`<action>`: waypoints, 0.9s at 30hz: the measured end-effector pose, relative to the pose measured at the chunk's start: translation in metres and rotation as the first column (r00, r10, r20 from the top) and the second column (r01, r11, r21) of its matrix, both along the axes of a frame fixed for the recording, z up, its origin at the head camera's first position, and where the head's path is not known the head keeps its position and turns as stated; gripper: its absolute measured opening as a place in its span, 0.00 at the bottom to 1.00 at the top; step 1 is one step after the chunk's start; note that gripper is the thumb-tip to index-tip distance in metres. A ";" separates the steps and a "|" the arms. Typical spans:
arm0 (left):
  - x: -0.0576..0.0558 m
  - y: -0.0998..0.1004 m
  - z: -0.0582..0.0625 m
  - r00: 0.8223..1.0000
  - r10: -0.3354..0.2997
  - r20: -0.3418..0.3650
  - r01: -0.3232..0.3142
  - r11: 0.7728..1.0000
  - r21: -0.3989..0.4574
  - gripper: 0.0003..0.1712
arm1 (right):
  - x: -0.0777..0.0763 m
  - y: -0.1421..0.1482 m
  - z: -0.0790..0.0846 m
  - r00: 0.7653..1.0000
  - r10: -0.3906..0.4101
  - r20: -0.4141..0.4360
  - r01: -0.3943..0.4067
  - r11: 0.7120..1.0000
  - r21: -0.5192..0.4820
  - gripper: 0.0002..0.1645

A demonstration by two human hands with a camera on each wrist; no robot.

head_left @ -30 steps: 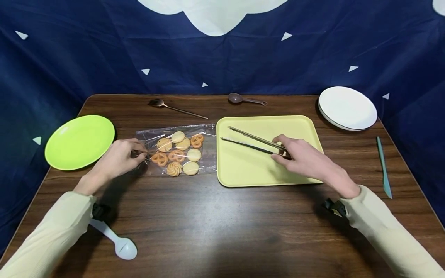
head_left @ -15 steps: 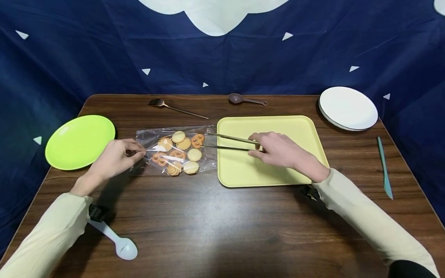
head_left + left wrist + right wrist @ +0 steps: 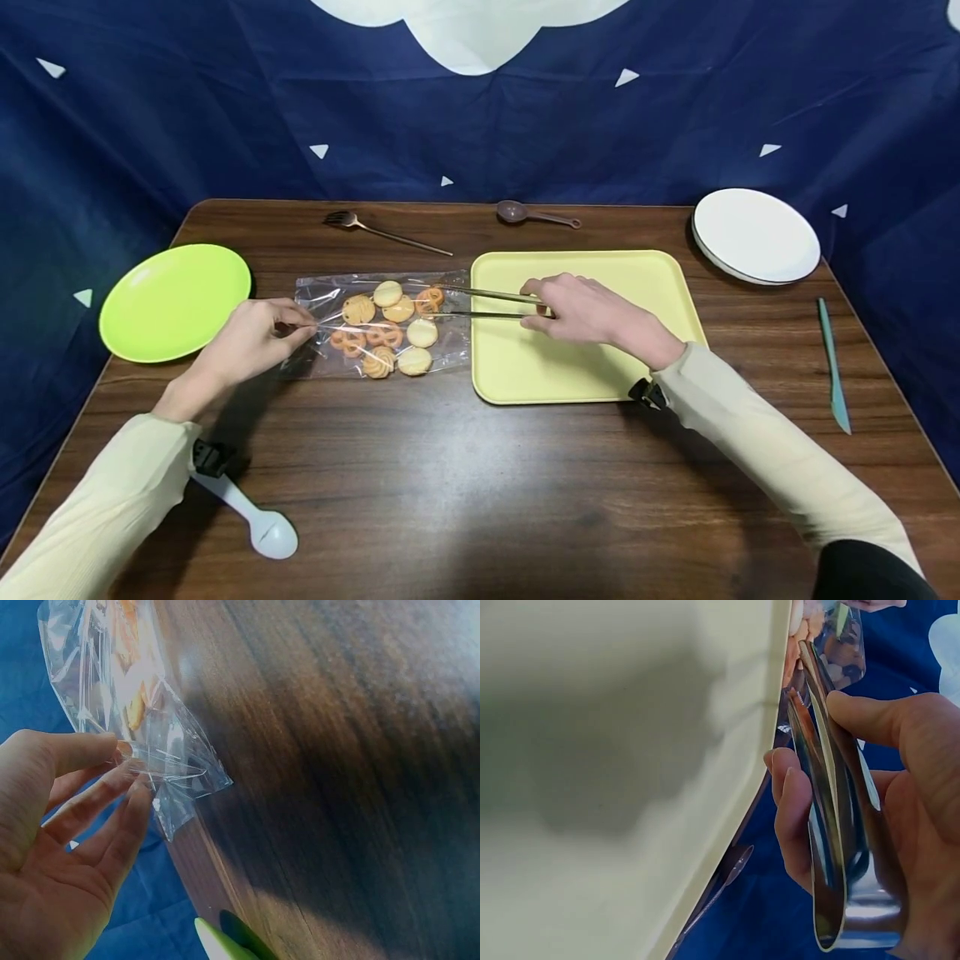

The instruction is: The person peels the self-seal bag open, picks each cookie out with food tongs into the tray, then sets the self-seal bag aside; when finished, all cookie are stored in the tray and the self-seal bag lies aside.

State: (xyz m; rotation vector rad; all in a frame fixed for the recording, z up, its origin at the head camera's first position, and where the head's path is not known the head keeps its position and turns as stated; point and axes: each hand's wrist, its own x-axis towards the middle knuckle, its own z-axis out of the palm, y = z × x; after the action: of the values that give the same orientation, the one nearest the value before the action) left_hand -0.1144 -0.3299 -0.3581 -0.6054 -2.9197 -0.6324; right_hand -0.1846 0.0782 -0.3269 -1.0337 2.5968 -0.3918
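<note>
My left hand (image 3: 251, 340) pinches the left end of a clear plastic bag (image 3: 176, 750) between thumb and fingertips. Inside the bag lie several cookies (image 3: 422, 333) and pretzel-shaped cookies (image 3: 348, 340). With my right hand (image 3: 581, 308) I hold metal tongs (image 3: 829, 802), thumb on one arm and fingers on the other. The tongs stretch left across the tray's edge, their tips at the right end of the bag, on both sides of a pretzel-shaped cookie (image 3: 429, 302). Beneath my right hand is a pale yellow tray (image 3: 517, 375).
A green plate (image 3: 176, 300) is at the left, white plates (image 3: 757, 233) at the back right. Along the back lie a fork (image 3: 390, 233) and a brown measuring spoon (image 3: 536, 214). A teal knife (image 3: 832, 367) lies far right; a pale spoon (image 3: 272, 533) is near my left sleeve.
My right hand has moved left with the tongs, from over the tray to the right end of the bag, and the tongs' arms have come closer together. My left hand stays at the bag.
</note>
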 end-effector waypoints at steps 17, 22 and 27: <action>-0.002 0.001 0.000 1.000 -0.001 -0.001 0.001 1.000 -0.007 0.03 | -0.003 -0.003 -0.001 0.999 0.051 -0.019 -0.051 0.999 0.000 0.16; -0.002 0.002 -0.001 1.000 -0.011 -0.020 0.011 1.000 -0.002 0.03 | -0.003 -0.004 -0.002 0.996 0.085 -0.010 -0.085 0.996 -0.025 0.10; -0.002 0.002 -0.001 0.999 -0.017 -0.030 0.017 1.000 0.002 0.03 | -0.002 -0.005 -0.005 0.995 0.097 0.022 -0.097 0.995 -0.036 0.10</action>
State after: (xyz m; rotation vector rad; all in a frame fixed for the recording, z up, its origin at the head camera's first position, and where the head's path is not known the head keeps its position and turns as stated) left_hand -0.1168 -0.3276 -0.3592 -0.6353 -2.8886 -0.6228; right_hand -0.1865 0.0731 -0.3315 -1.1548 2.5156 -0.4248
